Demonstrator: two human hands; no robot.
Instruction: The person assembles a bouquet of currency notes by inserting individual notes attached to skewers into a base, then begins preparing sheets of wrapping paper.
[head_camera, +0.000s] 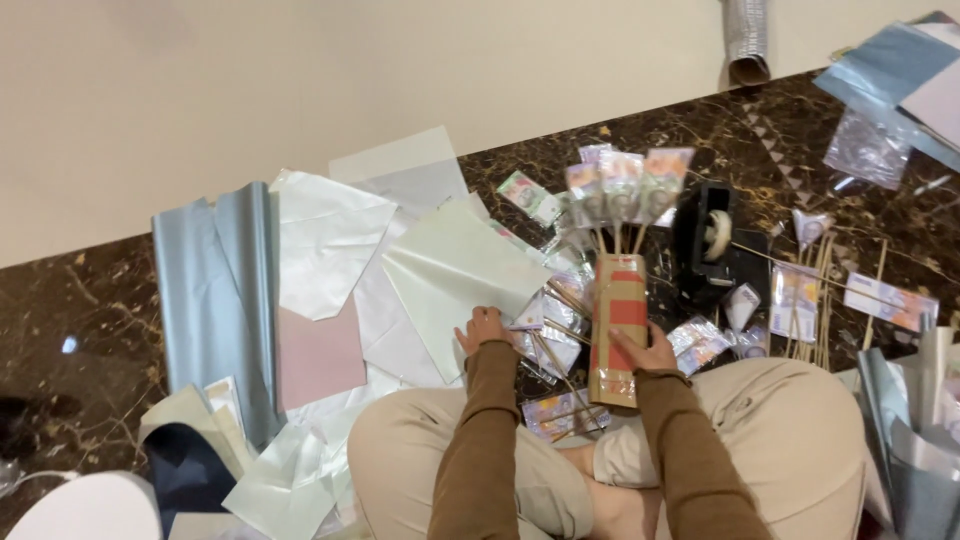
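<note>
- The right hand (645, 350) is closed around the side of a cardboard tube (618, 330) with a red band, holding it upright on the floor between the person's knees.
- Thin wooden sticks (617, 238) rise from the top of the tube, above the right hand, each carrying a plastic-wrapped banknote (622, 180).
- The left hand (483, 328), just left of the tube, lies palm down with fingers loosely spread, touching the edge of a pale green paper sheet (455, 280); it grips nothing.
- Between the two hands lie more wrapped notes on sticks (552, 340).
- Beyond the right hand stands a black tape dispenser (715, 240).
- Far left of the left hand lie a blue sheet (210, 290) and a pink sheet (318, 358) on the dark marble floor (80, 300).
</note>
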